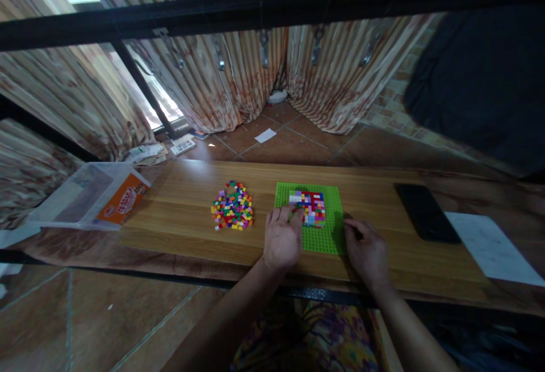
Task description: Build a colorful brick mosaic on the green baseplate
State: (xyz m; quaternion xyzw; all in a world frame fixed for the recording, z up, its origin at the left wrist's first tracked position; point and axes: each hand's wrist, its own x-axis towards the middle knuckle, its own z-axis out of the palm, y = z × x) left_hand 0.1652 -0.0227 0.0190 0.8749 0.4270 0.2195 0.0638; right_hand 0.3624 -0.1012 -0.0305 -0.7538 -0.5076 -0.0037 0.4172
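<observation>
A green studded baseplate [332, 241] lies on the wooden board, carrying a block of small multicoloured building bricks [315, 207]. My left hand [283, 241] reaches over the plate's left side, its fingers bent together at the left edge of the brick block. Whatever may be between those fingertips is hidden. At the plate's right edge, my right hand [368, 250] has its thumb and curled fingers closed on the rim. A loose pile of colourful bricks [233, 207] lies to the left of my left hand.
The wooden board [179, 190] spans the table. At its left end stands a clear plastic box [80, 190] with an orange label. A black phone-like slab [426, 213] and a white sheet [494, 247] lie to the right. A dark metal bar [238, 11] crosses before striped curtains.
</observation>
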